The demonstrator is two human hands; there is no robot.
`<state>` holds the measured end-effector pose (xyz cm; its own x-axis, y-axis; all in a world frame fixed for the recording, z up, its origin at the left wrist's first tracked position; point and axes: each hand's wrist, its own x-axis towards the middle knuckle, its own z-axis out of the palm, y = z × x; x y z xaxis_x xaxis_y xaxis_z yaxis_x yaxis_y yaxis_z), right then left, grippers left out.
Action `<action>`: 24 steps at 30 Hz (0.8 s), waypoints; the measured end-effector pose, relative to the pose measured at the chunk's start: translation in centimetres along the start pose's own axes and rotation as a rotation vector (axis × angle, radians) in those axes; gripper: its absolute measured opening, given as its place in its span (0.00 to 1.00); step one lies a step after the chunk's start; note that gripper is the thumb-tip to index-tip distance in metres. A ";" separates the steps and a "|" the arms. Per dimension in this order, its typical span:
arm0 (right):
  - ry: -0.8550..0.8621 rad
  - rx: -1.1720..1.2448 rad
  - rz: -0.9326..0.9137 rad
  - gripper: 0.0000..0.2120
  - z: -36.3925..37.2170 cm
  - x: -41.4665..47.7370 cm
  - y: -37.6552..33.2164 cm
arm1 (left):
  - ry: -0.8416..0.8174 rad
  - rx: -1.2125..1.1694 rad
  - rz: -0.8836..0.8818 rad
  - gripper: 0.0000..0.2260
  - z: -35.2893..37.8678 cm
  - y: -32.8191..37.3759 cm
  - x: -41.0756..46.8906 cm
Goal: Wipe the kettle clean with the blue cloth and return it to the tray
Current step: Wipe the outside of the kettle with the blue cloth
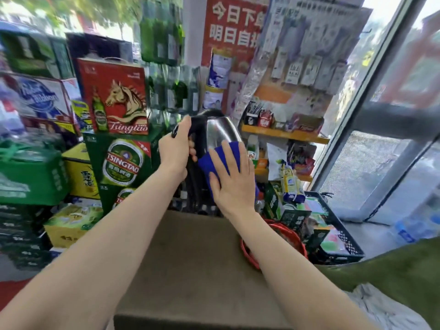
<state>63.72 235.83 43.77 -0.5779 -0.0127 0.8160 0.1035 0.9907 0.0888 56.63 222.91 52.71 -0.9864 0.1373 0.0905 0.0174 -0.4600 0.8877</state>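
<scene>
Both forearms reach over a brown cardboard box [190, 270]. My left hand [175, 148] curls round the black handle [198, 134] of the steel kettle [221, 129], holding it aloft. My right hand [234, 182], fingers spread flat, presses the blue cloth [213, 161] against its side. Tsingtao cartons [119, 160] stand left of my fingers.

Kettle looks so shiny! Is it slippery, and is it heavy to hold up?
The kettle has a smooth steel side, probably slippery, so the left hand grips the black handle instead. One hand seems to hold it up alone, so it's likely fairly light, maybe empty; the inside is hidden. It looks hard: the cloth under the flat right hand bends around it.
</scene>
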 end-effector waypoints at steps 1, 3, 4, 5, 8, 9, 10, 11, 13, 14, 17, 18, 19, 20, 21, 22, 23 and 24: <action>0.019 0.031 0.029 0.24 -0.6 1.5 0.0 | -0.009 0.005 -0.010 0.19 0.1 0.2 -0.2; 0.050 0.083 0.124 0.24 -1.9 5.4 0.0 | -0.041 0.009 -0.029 0.17 0.4 0.8 -0.5; 0.053 0.113 0.183 0.24 -2.4 7.2 0.1 | -0.055 0.016 -0.027 0.17 0.6 1.2 -0.7; 0.052 0.142 0.235 0.25 -2.8 8.4 0.0 | -0.061 0.021 -0.019 0.17 0.7 1.6 -0.8; 0.078 0.105 0.199 0.25 -3.1 7.8 -0.9 | -0.038 -0.001 0.007 0.18 0.8 3.0 -0.9; 0.076 0.074 0.132 0.25 -2.9 6.8 -1.2 | -0.033 -0.010 0.008 0.18 0.7 3.3 -1.0; 0.073 0.056 0.062 0.25 -2.7 5.8 -1.4 | -0.030 -0.017 0.004 0.17 0.6 3.5 -1.0; 0.074 0.054 0.008 0.24 -2.6 5.3 -1.3 | -0.028 -0.023 -0.006 0.17 0.4 3.5 -1.1; 0.092 0.101 -0.016 0.24 -2.8 5.9 -0.4 | -0.023 -0.037 -0.033 0.17 0.2 3.4 -1.3; 0.085 0.171 0.050 0.24 -3.1 6.6 0.1 | -0.028 -0.044 -0.050 0.17 0.0 3.3 -1.4; 0.049 0.466 0.436 0.25 -4.1 8.5 0.7 | -0.065 -0.042 -0.081 0.17 -0.6 3.2 -1.4; 0.043 0.467 0.495 0.26 -4.5 8.5 0.0 | -0.066 -0.040 -0.077 0.17 -0.7 3.2 -1.5; 0.036 0.385 0.472 0.27 -4.8 8.2 -0.9 | -0.061 -0.041 -0.069 0.17 -0.7 3.1 -1.5; 0.029 0.263 0.376 0.27 -4.8 7.6 -1.8 | -0.056 -0.041 -0.058 0.16 -0.6 3.0 -1.6; 0.025 0.152 0.263 0.27 -4.6 7.1 -2.5 | -0.053 -0.038 -0.047 0.16 -0.4 3.1 -1.7; 0.021 0.101 0.189 0.27 -4.4 6.8 -2.6 | -0.053 -0.030 -0.038 0.16 -0.3 3.1 -1.8; 0.017 0.088 0.154 0.26 -4.2 7.0 -2.2 | -0.053 -0.024 -0.032 0.15 -0.2 3.2 -1.9; 0.014 0.108 0.171 0.26 -4.1 7.4 -1.8 | -0.054 -0.019 -0.027 0.15 -0.2 3.2 -2.0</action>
<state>62.63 233.43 52.00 -0.5476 0.1562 0.8220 0.1111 0.9873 -0.1136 58.59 221.04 55.27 -0.9763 0.1964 0.0914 -0.0125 -0.4725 0.8812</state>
